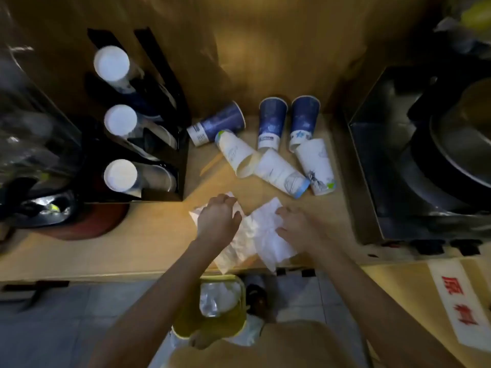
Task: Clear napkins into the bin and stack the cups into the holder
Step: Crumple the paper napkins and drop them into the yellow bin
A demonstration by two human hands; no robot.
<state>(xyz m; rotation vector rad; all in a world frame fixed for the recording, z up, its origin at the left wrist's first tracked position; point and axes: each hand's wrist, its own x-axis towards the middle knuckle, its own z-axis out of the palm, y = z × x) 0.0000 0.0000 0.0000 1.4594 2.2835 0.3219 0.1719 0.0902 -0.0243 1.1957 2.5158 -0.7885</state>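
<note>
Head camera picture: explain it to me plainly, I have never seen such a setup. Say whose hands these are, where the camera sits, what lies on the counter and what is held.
There is no machine here. A person wears a camera on the head, looking down at their own bare hands. The left hand and right hand both rest on crumpled white napkins at the wooden counter edge; a firm grip cannot be confirmed. Beyond them lie six paper cups, three blue cups and three white cups. On the left stands a black cup holder with stacks in it. Below the edge sits a yellow bin.
</note>
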